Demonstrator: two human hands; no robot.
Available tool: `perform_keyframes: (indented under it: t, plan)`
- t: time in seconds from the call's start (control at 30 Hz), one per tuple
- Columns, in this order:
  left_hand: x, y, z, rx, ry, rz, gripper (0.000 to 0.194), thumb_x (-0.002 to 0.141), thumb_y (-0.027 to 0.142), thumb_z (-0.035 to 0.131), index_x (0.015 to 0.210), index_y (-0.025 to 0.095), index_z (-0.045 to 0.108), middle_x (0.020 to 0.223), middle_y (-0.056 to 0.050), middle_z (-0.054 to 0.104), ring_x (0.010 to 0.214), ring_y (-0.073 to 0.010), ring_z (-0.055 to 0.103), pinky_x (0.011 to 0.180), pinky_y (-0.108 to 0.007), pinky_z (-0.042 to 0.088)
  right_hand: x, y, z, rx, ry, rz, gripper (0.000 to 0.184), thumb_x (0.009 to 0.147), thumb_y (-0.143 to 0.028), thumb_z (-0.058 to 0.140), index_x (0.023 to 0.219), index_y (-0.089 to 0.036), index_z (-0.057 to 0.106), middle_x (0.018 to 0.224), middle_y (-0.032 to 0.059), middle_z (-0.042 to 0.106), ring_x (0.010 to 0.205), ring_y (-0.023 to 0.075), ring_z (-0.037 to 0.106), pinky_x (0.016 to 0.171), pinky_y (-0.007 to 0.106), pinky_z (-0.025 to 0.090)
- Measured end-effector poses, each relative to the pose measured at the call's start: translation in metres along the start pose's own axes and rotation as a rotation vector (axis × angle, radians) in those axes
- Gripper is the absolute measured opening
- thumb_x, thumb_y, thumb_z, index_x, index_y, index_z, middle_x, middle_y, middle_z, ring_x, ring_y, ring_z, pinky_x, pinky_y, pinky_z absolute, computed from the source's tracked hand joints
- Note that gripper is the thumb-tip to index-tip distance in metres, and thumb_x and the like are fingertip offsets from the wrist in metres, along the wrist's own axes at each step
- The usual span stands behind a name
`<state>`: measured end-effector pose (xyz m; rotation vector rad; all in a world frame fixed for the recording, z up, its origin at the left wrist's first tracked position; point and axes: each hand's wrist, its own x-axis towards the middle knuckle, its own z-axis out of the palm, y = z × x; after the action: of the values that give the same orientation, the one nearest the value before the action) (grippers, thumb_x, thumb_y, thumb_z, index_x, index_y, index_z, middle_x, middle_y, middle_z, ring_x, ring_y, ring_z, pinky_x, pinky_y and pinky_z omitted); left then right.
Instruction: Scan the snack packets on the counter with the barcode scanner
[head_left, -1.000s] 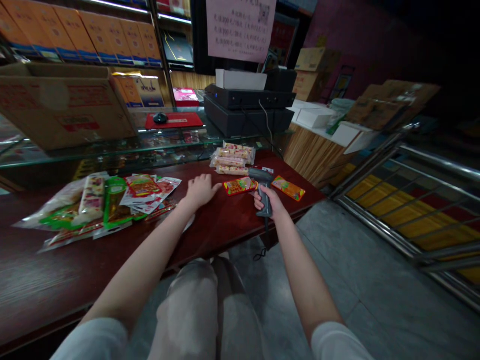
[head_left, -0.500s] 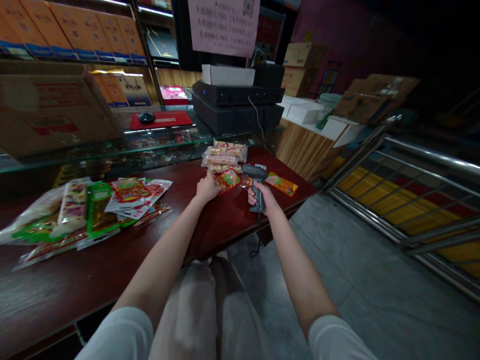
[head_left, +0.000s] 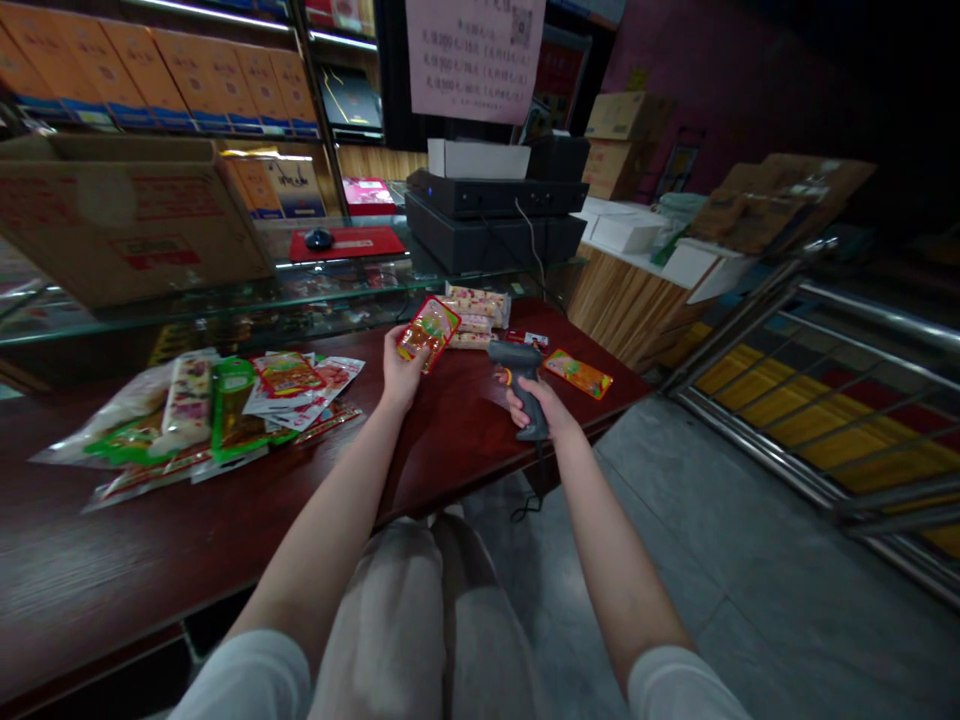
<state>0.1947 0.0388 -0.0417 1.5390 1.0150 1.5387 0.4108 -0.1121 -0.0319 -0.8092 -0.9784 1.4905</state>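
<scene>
My left hand (head_left: 403, 368) is closed on a red-edged snack packet (head_left: 431, 330), tilted up above the dark red table (head_left: 457, 440). Wrapped round the handle of a grey barcode scanner (head_left: 517, 356) is my right hand (head_left: 540, 405); the scanner's head points left, towards the packet. Just behind the packet lie several wrapped pale bars with coloured bits (head_left: 480, 300), partly hidden by it. An orange snack packet (head_left: 577, 373) rests flat to the right of the scanner. A small red and white packet (head_left: 527, 339) lies behind the scanner.
Several snack packs (head_left: 232, 405) are heaped at the table's left. Behind stand an open cardboard box (head_left: 157, 225), a mouse (head_left: 319, 239) on a red mat, and a black cash drawer (head_left: 491, 235). A metal railing (head_left: 847, 330) runs along the right.
My left hand has lifted the red-edged packet off the table and tilted it up. My right hand still grips the scanner, now turned slightly. The whole view has shifted a little.
</scene>
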Motion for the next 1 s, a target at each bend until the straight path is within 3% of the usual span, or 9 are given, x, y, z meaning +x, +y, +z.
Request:
perform_keyframes:
  t: [0.2, 0.37, 0.57, 0.73, 0.87, 0.93, 1.0]
  plan:
    - [-0.008, 0.003, 0.01, -0.044, -0.137, 0.032, 0.069, 0.067, 0.016, 0.069, 0.13, 0.019, 0.041, 0.135, -0.013, 0.052, 0.126, -0.024, 0.054, 0.11, -0.04, 0.041, -0.001, -0.003, 0.001, -0.02, -0.033, 0.007, 0.038, 0.081, -0.045, 0.065, 0.104, -0.018, 0.054, 0.056, -0.0093, 0.049, 0.032, 0.0055, 0.037, 0.035, 0.019, 0.032]
    - [-0.011, 0.007, 0.01, 0.012, -0.208, 0.104, 0.068, 0.07, 0.014, 0.065, 0.133, 0.02, 0.039, 0.136, -0.012, 0.052, 0.128, -0.0244, 0.053, 0.112, -0.041, 0.04, -0.001, -0.003, 0.001, -0.026, -0.056, 0.033, 0.039, 0.079, -0.046, 0.068, 0.102, -0.018, 0.054, 0.055, -0.0098, 0.048, 0.031, 0.0049, 0.035, 0.033, 0.019, 0.03]
    - [-0.015, 0.01, 0.011, 0.095, -0.194, 0.191, 0.06, 0.073, 0.019, 0.064, 0.129, 0.015, 0.043, 0.136, -0.016, 0.053, 0.129, -0.025, 0.052, 0.113, -0.039, 0.039, -0.002, -0.001, -0.002, -0.018, -0.073, 0.024, 0.032, 0.081, -0.043, 0.065, 0.098, -0.019, 0.051, 0.056, -0.0103, 0.048, 0.032, 0.0047, 0.036, 0.035, 0.019, 0.032]
    - [-0.019, 0.02, 0.009, 0.188, -0.201, 0.136, 0.063, 0.072, 0.015, 0.061, 0.132, 0.017, 0.044, 0.132, -0.013, 0.058, 0.122, -0.0247, 0.057, 0.109, -0.04, 0.042, 0.0, 0.004, -0.001, -0.023, -0.029, 0.003, 0.03, 0.081, -0.042, 0.063, 0.097, -0.019, 0.052, 0.054, -0.0104, 0.049, 0.031, 0.0056, 0.037, 0.034, 0.019, 0.033]
    - [-0.008, 0.045, -0.008, 0.379, -0.096, 0.085, 0.064, 0.074, 0.013, 0.054, 0.136, 0.017, 0.042, 0.129, -0.011, 0.061, 0.118, -0.0241, 0.06, 0.106, -0.039, 0.045, -0.001, 0.004, 0.002, -0.035, 0.089, -0.044, 0.034, 0.077, -0.044, 0.066, 0.097, -0.019, 0.054, 0.054, -0.0081, 0.053, 0.032, 0.0074, 0.042, 0.034, 0.021, 0.034]
    - [0.001, 0.061, -0.027, 0.525, -0.02, 0.065, 0.065, 0.075, 0.015, 0.051, 0.139, 0.012, 0.041, 0.131, -0.013, 0.06, 0.118, -0.0253, 0.059, 0.105, -0.039, 0.045, -0.003, -0.003, -0.003, -0.051, 0.174, -0.096, 0.036, 0.075, -0.046, 0.066, 0.097, -0.019, 0.056, 0.057, -0.0053, 0.059, 0.036, 0.0093, 0.049, 0.037, 0.021, 0.038]
    - [0.01, 0.076, -0.054, 0.714, -0.032, 0.042, 0.066, 0.075, 0.019, 0.049, 0.14, 0.009, 0.042, 0.133, -0.015, 0.059, 0.119, -0.0279, 0.058, 0.104, -0.04, 0.044, -0.003, -0.018, -0.018, -0.074, 0.286, -0.179, 0.035, 0.075, -0.046, 0.066, 0.096, -0.019, 0.059, 0.062, -0.0022, 0.064, 0.044, 0.0117, 0.057, 0.042, 0.023, 0.044]
